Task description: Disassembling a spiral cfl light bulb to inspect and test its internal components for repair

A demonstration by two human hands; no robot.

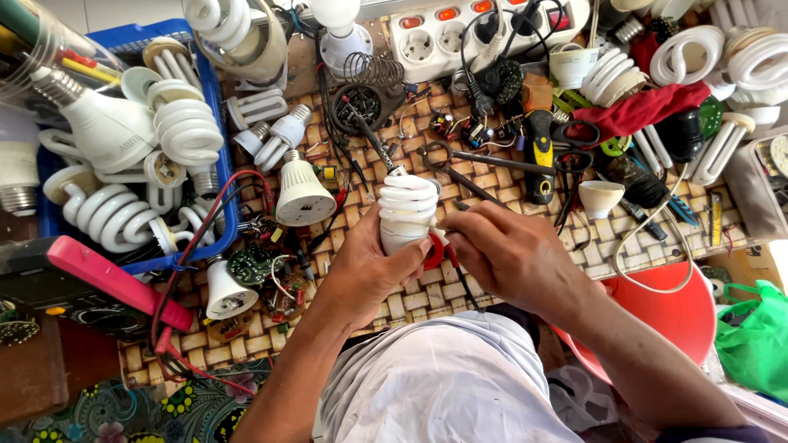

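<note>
- Grey-clad lap (447, 381) sits nearest; above it, left hand (369, 267) wraps the white spiral fluorescent lamp (406, 212) over the woven bench (501, 217).
- Right hand (513, 254) fingers pinch at its base; best kept steady, grip gentle on glass.

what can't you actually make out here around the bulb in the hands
Head view only:
- Base of the spiral bulb: wrapped by the left hand.
- Red part behind it: mostly hidden by the right hand, so its kind is unclear.
- Right fingertips: blocked by the bulb.
- Blue basket: cut off by the left edge.
</note>
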